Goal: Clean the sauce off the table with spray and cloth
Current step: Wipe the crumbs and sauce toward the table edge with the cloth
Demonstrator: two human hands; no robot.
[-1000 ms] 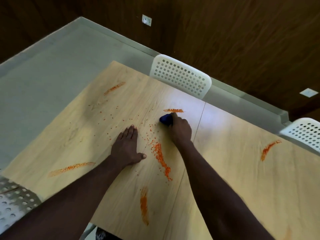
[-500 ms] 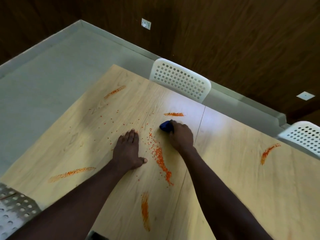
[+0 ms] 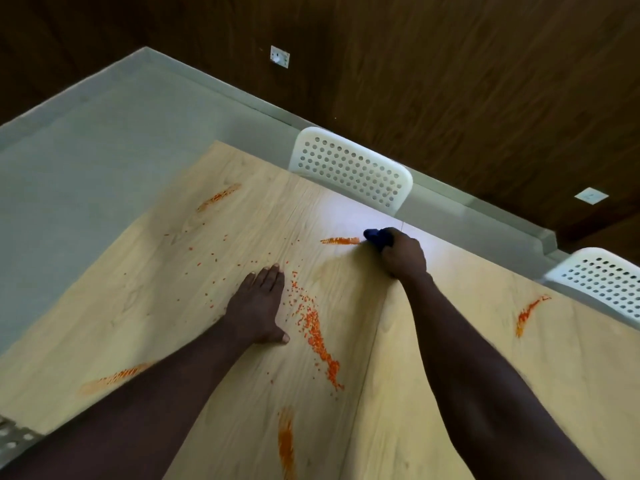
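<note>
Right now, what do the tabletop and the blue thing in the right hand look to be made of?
Tabletop: pale wood-grain, probably laminate, smooth satin finish; printed-looking grain lines, a straight seam and a soft glare patch show.
Blue thing: dark blue, apparently soft cloth, bunched in the right hand; matte, no shine, but mostly hidden by the fingers.

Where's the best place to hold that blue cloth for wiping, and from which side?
From above, across its bunched middle, as the right hand does now. The blue cloth is a soft wad lying on the table, so a top-down grip with the palm pressing works best, leaving the front edge free toward the nearby sauce streak.
</note>
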